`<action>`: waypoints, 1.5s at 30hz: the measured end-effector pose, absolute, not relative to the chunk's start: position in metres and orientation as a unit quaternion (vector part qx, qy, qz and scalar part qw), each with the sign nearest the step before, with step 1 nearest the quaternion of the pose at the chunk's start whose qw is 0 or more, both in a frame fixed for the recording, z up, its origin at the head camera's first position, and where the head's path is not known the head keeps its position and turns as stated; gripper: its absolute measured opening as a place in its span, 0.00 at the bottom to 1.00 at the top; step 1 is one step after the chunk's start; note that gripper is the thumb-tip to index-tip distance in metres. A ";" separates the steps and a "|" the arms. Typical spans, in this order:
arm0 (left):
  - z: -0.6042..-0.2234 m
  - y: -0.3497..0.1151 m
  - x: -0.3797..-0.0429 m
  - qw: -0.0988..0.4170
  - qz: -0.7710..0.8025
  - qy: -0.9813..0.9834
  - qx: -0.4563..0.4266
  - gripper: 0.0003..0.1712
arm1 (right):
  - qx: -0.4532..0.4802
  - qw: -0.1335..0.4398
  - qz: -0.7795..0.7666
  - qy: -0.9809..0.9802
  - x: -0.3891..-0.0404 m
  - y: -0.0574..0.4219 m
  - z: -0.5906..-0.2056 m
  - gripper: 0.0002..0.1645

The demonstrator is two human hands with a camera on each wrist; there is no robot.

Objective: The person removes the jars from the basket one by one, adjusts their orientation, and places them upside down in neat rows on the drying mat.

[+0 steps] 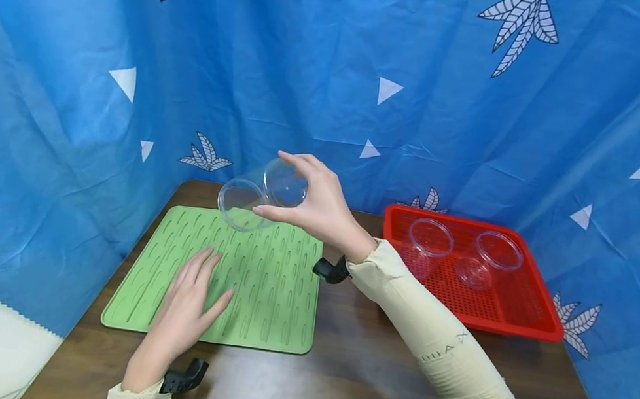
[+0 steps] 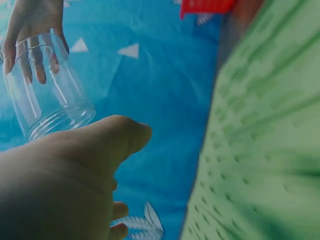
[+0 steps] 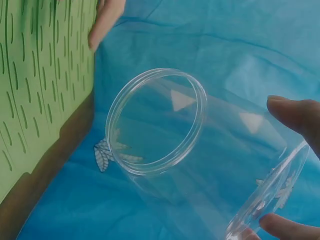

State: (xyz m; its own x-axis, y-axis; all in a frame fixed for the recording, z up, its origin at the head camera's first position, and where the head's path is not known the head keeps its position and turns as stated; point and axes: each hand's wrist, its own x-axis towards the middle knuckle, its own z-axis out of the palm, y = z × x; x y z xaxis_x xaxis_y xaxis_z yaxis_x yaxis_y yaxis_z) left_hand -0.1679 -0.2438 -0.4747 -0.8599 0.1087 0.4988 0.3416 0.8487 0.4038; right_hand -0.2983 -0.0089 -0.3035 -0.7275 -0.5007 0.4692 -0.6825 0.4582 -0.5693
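Right sleeve (image 1: pixel 438 354) slants forward, right hand (image 1: pixel 325 203) gripping tilted clear jar (image 3: pixel 220 145); left hand (image 1: pixel 184 309) relaxed, outstretched

Curtained tabletop work area, wider setting undetermined. Blue printed cloth (image 1: pixel 335 63), patterned with leaves and triangles, hangs behind and on both sides of a dark wood-grain table (image 1: pixel 347 374), hiding the room beyond. The ribbed green mat (image 1: pixel 263 285) and perforated red basket (image 1: pixel 524 330) are kitchen-type wares; whether this is a home cannot be told.
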 end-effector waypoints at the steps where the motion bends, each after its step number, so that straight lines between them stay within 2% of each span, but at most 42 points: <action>1: -0.478 -0.247 -0.165 0.235 -0.244 -0.934 -0.115 0.41 | 0.348 0.115 0.377 -0.850 -0.301 -0.013 -0.305 0.56; 13: -0.512 -0.279 -0.123 0.199 -0.228 -0.953 -0.025 0.43 | 0.368 0.086 0.268 -0.886 -0.316 -0.061 -0.312 0.59; 25: -0.527 -0.281 -0.104 0.140 -0.220 -0.965 0.037 0.44 | 0.349 0.052 0.228 -0.907 -0.333 -0.094 -0.329 0.61; 45: -0.528 -0.272 -0.085 0.111 -0.225 -0.967 0.051 0.45 | 0.353 0.001 0.125 -0.927 -0.336 -0.158 -0.367 0.62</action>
